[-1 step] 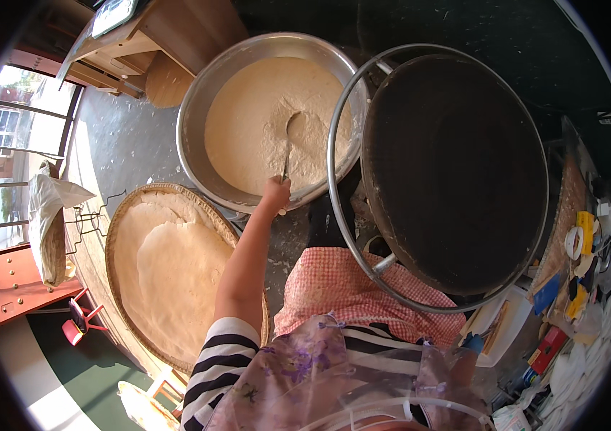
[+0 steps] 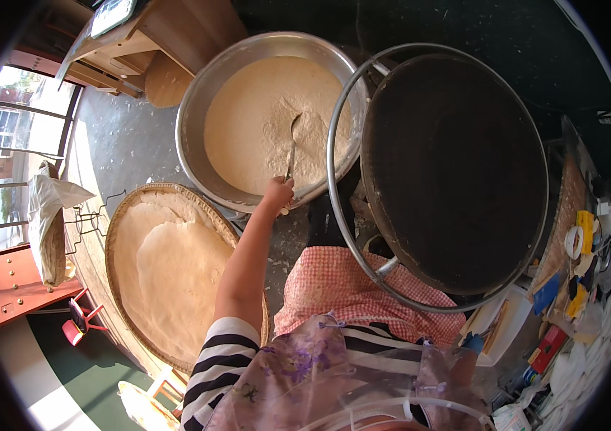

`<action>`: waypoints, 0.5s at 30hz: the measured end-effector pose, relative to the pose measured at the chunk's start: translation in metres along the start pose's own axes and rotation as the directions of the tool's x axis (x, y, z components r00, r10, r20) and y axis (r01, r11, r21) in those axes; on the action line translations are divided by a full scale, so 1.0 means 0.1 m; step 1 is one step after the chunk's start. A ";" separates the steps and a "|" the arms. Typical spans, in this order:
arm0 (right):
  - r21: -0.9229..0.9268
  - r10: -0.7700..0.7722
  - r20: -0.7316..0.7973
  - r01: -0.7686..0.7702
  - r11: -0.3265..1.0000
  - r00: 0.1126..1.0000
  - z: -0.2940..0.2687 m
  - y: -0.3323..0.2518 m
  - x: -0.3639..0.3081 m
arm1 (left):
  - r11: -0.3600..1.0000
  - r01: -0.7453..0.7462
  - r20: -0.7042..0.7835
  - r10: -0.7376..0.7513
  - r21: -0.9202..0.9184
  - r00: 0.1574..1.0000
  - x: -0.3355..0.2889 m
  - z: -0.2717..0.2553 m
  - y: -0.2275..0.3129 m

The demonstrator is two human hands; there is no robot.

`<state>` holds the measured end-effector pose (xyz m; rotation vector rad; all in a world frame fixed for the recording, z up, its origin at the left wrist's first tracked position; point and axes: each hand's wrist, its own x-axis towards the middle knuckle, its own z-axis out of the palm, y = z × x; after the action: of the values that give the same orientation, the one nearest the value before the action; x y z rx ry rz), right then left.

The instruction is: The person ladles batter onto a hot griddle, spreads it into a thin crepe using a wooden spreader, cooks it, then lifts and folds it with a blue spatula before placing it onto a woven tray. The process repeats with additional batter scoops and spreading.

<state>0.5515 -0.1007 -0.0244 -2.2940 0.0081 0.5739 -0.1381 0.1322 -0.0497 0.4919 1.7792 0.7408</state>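
Observation:
My left hand [image 2: 279, 194] is closed around the handle of a metal ladle [image 2: 292, 154], at the near rim of a wide steel basin [image 2: 189, 136]. The ladle's head rests at the surface of thick, pale batter [image 2: 244, 108], where the batter is churned and lumpy; elsewhere it looks smooth. To the right of the basin is a large round black griddle [image 2: 456, 172] with a metal ring [image 2: 332, 151] around it. Only a bit of my right forearm shows below the griddle; my right hand is not visible.
On the left, a round woven tray [image 2: 114, 287] holds a stack of thin, pale flatbreads [image 2: 183, 266]. A wooden cabinet [image 2: 183, 36] stands behind it, toward the far left. Tools, a white plastic bin [image 2: 508, 327] and bundled packages crowd the right side.
The ladle's head has shifted slightly to the right in the batter, and my left hand has moved a little with it. The rest looks the same.

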 end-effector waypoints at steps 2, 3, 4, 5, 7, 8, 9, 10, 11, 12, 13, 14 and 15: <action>-0.003 0.026 0.034 -0.026 1.000 0.999 -0.03 -0.01 0.02 | 0.962 0.141 0.142 -0.110 -0.234 0.984 -0.03 0.02 -0.04; -0.056 0.058 0.023 -0.057 0.997 0.998 -0.05 -0.01 0.05 | 0.915 0.206 0.228 -0.131 -0.347 0.965 -0.07 0.00 -0.06; -0.071 0.064 0.015 -0.063 0.995 0.998 -0.07 -0.01 0.08 | 0.849 0.265 0.311 -0.127 -0.456 0.942 -0.12 -0.03 -0.08; -0.100 0.066 0.019 -0.064 0.993 0.998 -0.09 0.00 0.11 | 0.797 0.331 0.382 -0.138 -0.505 0.914 -0.16 -0.05 -0.11; -0.166 0.060 0.027 -0.055 0.985 0.998 -0.12 0.03 0.19 | 0.655 0.452 0.512 -0.114 -0.606 0.851 -0.22 -0.10 -0.18; -0.206 0.058 0.035 -0.050 0.977 0.998 -0.14 0.06 0.24 | 0.606 0.486 0.557 -0.083 -0.630 0.826 -0.25 -0.12 -0.21; -0.257 0.046 0.049 -0.031 0.966 0.998 -0.15 0.09 0.30 | 0.538 0.529 0.602 -0.048 -0.657 0.797 -0.27 -0.14 -0.25; -0.303 0.037 0.060 -0.017 0.953 0.998 -0.16 0.13 0.36 | 0.451 0.590 0.656 -0.012 -0.670 0.755 -0.29 -0.16 -0.28; -0.360 0.021 0.063 0.003 0.933 0.998 -0.19 0.18 0.42 | 0.440 0.593 0.664 0.010 -0.674 0.747 -0.30 -0.17 -0.30; -0.421 0.003 0.088 0.034 0.907 0.996 -0.21 0.24 0.49 | 0.413 0.614 0.684 0.031 -0.673 0.729 -0.31 -0.17 -0.32; -0.469 -0.019 0.112 0.069 0.880 0.994 -0.25 0.30 0.56 | 0.344 0.655 0.711 0.058 -0.673 0.701 -0.32 -0.18 -0.32; -0.503 -0.042 0.136 0.106 0.858 0.990 -0.29 0.36 0.63 | 0.402 0.619 0.689 0.044 -0.675 0.723 -0.33 -0.19 -0.33; -0.516 -0.062 0.152 0.133 0.846 0.986 -0.33 0.42 0.69 | 0.419 0.603 0.676 0.033 -0.679 0.737 -0.34 -0.20 -0.33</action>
<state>0.6197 -0.1420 -0.0606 -2.7587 -0.3730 0.7415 -0.1447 0.0816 -0.0444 -0.3258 0.6267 0.9787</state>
